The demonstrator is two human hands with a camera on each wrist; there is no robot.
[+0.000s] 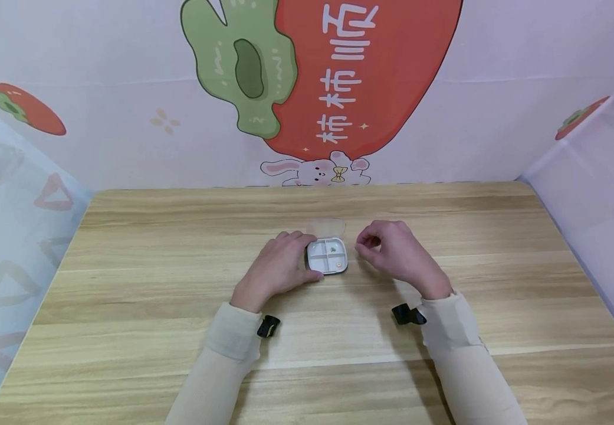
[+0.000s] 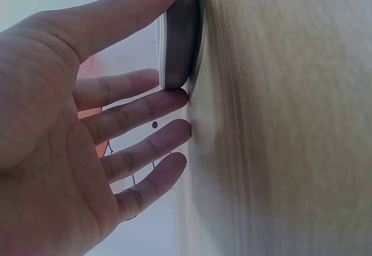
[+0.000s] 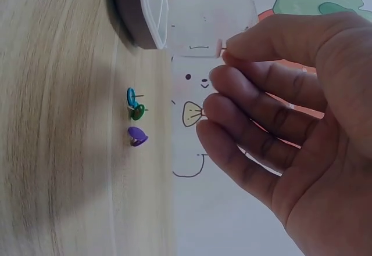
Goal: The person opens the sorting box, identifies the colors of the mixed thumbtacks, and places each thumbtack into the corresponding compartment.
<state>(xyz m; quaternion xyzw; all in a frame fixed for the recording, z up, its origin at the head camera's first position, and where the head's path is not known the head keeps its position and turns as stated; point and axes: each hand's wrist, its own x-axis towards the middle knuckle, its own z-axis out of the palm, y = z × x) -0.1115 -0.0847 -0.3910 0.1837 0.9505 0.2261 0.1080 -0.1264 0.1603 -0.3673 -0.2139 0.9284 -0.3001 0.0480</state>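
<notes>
A small four-compartment case [image 1: 318,264], white inside and dark outside, lies on the table with its clear lid [image 1: 326,227] raised at the back. A green bit [image 1: 333,249] and an orange bit [image 1: 339,264] sit in its right compartments. My left hand [image 1: 280,265] holds the case from the left, thumb at the front and index finger behind. To its right, above the table, my right hand [image 1: 394,251] pinches a pink thumbtack [image 3: 220,48] between thumb and index finger. Blue [image 3: 131,97], green [image 3: 138,112] and purple [image 3: 137,136] thumbtacks lie below this hand in the right wrist view.
The wood-grain table [image 1: 126,307] reaches back to a printed cloth wall [image 1: 126,141] with a large persimmon and a rabbit. Cloth sides [image 1: 598,195] stand at left and right. Each wrist carries a black camera mount [image 1: 409,314].
</notes>
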